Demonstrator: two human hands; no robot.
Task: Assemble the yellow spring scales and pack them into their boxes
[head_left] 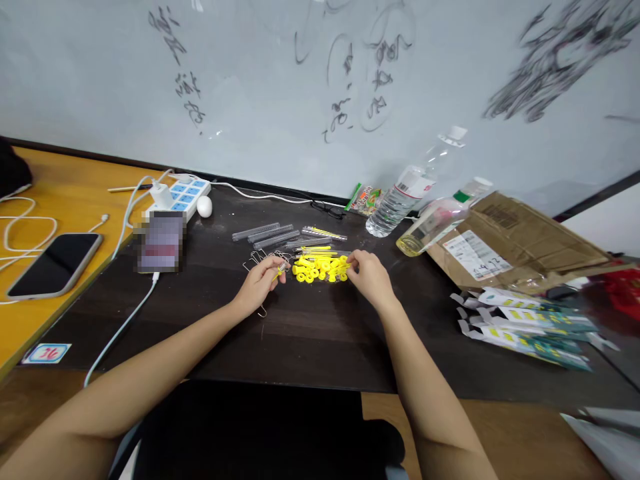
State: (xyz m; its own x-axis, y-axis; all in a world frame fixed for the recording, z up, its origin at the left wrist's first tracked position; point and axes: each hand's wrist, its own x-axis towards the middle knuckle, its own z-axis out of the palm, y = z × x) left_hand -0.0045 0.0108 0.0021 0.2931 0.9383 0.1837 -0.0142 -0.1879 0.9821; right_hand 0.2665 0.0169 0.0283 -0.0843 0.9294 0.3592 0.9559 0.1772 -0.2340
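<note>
My left hand [257,289] is closed in a pinch on a small yellow plastic part [281,270], with something shiny beside it at the fingertips. At the right edge of a pile of yellow plastic pieces [320,267], my right hand [371,277] has its thumb and fingers together; what they hold, if anything, is hidden. Bent metal wire hooks [257,257] lie behind my left hand, partly covered by it. Clear plastic tubes [270,233] rest in a group behind the pile. Thin yellow rods [320,232] lie near them.
On the left are a power strip [187,195], a pixelated phone [161,241] on a cable and another phone [55,265]. To the right stand a water bottle [400,200] and a tilted bottle [440,220], near a cardboard parcel [515,240] and flattened boxes [530,327]. Eyeglasses [329,209] lie behind.
</note>
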